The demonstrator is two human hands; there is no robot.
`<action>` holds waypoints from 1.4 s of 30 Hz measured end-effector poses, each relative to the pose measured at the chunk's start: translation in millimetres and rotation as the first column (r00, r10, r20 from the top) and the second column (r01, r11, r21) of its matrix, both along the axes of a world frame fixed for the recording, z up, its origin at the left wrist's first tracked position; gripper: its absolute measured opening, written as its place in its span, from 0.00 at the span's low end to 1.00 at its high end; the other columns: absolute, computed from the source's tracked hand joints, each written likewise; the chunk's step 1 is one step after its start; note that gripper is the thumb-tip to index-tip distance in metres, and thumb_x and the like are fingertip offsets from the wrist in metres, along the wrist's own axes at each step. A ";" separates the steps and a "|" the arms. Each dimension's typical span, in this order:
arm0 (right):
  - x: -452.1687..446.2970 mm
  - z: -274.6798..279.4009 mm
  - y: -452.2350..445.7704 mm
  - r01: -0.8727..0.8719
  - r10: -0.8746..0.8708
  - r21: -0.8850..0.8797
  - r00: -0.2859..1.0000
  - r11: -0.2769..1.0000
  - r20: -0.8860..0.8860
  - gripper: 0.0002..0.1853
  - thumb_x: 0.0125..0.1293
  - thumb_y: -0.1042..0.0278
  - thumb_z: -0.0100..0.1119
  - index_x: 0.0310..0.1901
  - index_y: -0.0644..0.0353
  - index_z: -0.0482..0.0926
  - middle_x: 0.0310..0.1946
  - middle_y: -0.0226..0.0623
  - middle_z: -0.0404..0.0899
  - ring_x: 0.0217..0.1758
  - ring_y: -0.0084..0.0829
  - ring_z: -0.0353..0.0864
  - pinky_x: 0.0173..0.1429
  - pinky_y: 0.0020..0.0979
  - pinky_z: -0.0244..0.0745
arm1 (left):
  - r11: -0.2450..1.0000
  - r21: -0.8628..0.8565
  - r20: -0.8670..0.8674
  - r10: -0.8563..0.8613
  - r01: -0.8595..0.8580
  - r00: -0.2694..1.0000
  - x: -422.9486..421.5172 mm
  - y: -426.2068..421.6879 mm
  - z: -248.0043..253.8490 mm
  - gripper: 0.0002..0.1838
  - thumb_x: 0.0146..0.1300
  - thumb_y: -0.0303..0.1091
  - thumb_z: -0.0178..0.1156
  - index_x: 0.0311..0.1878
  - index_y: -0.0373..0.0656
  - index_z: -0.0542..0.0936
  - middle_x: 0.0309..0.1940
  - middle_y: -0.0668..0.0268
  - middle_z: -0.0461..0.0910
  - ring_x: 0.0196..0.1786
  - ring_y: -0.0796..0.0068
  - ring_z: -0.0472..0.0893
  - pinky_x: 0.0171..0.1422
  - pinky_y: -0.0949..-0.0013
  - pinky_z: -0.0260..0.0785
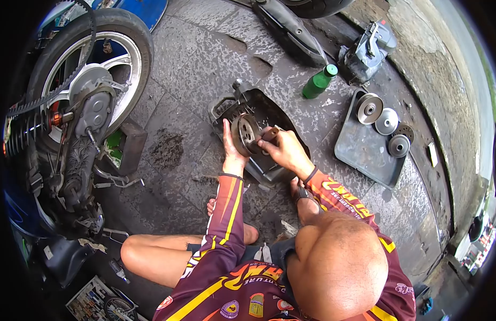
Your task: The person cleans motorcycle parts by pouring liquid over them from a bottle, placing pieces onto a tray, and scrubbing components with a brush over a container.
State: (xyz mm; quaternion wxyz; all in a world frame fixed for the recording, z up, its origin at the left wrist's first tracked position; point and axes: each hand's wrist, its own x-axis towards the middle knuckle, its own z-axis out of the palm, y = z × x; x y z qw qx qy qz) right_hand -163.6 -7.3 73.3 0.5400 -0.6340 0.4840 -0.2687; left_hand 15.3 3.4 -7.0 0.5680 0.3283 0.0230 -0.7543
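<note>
My left hand (233, 151) is closed around the edge of a round metal clutch bell (242, 134), tilted with its holed face toward my right hand. My right hand (288, 153) pinches a small brown piece (270, 134) against the side of the bell; its kind is too small to make out. Both hands are over a dark plastic container (292, 122) on the ground. Inside it, near the bell, lies a coiled spring, partly hidden by the bell and my left hand.
To the right, a grey tray (360, 147) holds several round metal pulley parts (387, 122). A green bottle (318, 83) stands behind it, near a grey engine part (368, 53). At left is a scooter's rear wheel (144, 59) with its exposed drive case (94, 109).
</note>
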 end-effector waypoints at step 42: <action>1.6 -6.6 10.2 0.125 -0.114 -0.080 0.985 0.989 0.130 0.07 0.67 0.72 0.59 0.41 0.65 0.83 0.35 0.43 0.86 0.38 0.35 0.88 0.43 0.30 0.79 | 0.931 0.127 0.555 0.220 -0.343 0.802 -13.0 0.1 17.9 0.26 0.73 0.54 0.53 0.53 0.37 0.78 0.48 0.63 0.82 0.49 0.70 0.81 0.55 0.67 0.74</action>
